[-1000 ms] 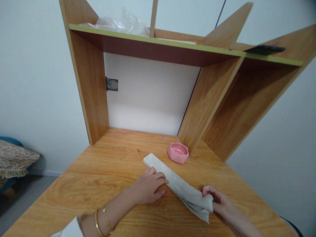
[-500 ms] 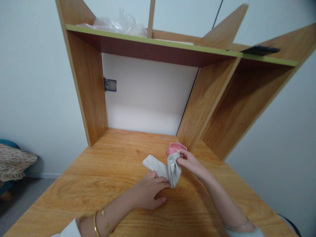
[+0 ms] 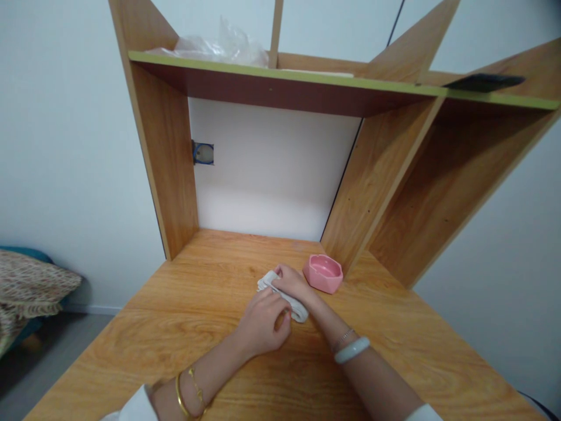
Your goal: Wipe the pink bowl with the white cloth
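Observation:
A light grey cloth [image 3: 298, 310], folded into a narrow bundle, lies on the wooden desktop in the head view. My right hand [image 3: 293, 283] reaches over its far part, fingers bent down and closed on the fabric. At the cloth's near left side, my left hand [image 3: 264, 320] has its fingers curled against the edge, with the thumb bent toward them. Its fingertips are partly hidden. Just right of my right hand stands a pink angular bowl [image 3: 324, 273], apart from the cloth; no contents show in it.
The wooden desktop [image 3: 197, 316] meets upright panels at the back. A shelf [image 3: 307, 76] above holds a clear plastic bag [image 3: 219, 48] and a dark flat object [image 3: 484, 82]. An open wall socket box [image 3: 204, 153] is at the back left. A patterned fabric [image 3: 35, 283] hangs at far left.
My right hand has moved left and folded the raised end of the cloth over, making it a shorter bundle. My left hand's fingers have curled. The pink bowl is now uncovered.

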Tool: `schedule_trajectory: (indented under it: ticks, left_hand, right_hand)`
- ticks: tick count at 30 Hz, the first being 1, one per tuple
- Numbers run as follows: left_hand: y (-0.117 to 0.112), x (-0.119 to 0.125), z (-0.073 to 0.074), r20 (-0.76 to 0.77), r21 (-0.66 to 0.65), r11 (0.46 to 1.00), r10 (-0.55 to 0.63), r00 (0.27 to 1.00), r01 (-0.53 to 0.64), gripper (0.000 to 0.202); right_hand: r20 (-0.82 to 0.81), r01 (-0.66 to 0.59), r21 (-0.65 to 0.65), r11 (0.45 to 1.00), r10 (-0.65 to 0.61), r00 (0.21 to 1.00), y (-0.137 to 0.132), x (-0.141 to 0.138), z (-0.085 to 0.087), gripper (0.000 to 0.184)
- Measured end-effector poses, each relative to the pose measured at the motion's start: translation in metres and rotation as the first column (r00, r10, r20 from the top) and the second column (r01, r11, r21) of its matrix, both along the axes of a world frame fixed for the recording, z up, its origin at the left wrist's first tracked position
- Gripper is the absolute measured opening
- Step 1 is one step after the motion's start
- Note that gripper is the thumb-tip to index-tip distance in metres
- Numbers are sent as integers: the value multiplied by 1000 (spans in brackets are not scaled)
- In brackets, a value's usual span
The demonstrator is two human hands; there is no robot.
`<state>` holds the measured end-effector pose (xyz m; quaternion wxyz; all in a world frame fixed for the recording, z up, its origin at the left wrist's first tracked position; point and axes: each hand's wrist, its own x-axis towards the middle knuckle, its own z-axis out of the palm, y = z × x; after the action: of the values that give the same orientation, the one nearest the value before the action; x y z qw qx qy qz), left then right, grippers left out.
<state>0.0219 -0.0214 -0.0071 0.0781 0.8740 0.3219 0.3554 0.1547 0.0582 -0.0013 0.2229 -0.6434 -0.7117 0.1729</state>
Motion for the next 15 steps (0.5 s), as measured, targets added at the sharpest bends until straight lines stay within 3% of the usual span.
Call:
schedule_trajectory:
  ticks: [4, 8, 12, 15]
  left_hand:
    - [11, -11, 3, 0, -21, 989, 149, 989, -149, 25]
    - [20, -19, 4, -83, -43, 974, 218, 972, -222, 39]
    - [24, -20, 5, -222, -56, 948, 294, 929, -314, 34]
    - [24, -19, 5, -321, -40, 928, 338, 884, -370, 28]
  right_hand:
    - [50, 42, 73, 996, -45, 998, -14, 13, 20, 34]
    - [203, 168, 113, 979, -189, 961, -33, 43, 36, 17]
    - [225, 263, 27, 965, -262, 939, -49, 79, 30, 19]
    - [12, 136, -154, 979, -136, 991, -56, 92, 17, 33]
